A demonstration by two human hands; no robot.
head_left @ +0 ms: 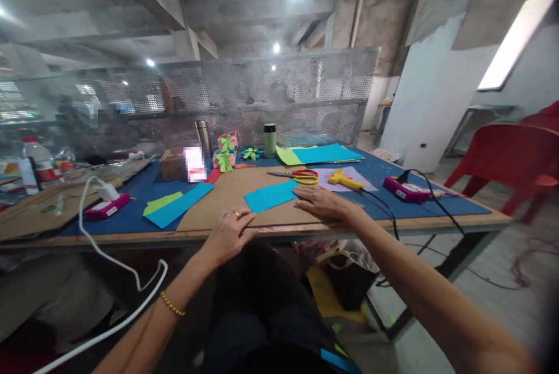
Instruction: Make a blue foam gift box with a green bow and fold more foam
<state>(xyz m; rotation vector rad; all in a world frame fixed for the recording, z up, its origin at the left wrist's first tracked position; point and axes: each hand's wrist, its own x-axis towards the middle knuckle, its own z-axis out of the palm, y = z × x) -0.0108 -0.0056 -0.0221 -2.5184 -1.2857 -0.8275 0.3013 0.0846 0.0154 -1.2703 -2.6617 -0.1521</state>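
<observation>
A blue strip of paper or felt (271,194) lies on a brown cardboard sheet (236,187) at the front of the table. My right hand (322,203) rests flat, its fingertips at the right end of the strip. Close to the strip's lower left corner, my left hand (229,235) rests on the cardboard edge with thumb and forefinger apart; its other fingers are partly hidden. Scissors (303,176) with red and yellow handles lie behind the strip. A yellow glue gun (345,180) sits to their right on a pale purple sheet (326,175).
More blue strips (179,205) lie at left over a green piece (162,203). Purple power sockets (108,206) (406,189) flank the work, with trailing cables. A green flask (269,141), a steel bottle (203,138), a box (172,164) and stacked blue sheets (329,154) stand behind.
</observation>
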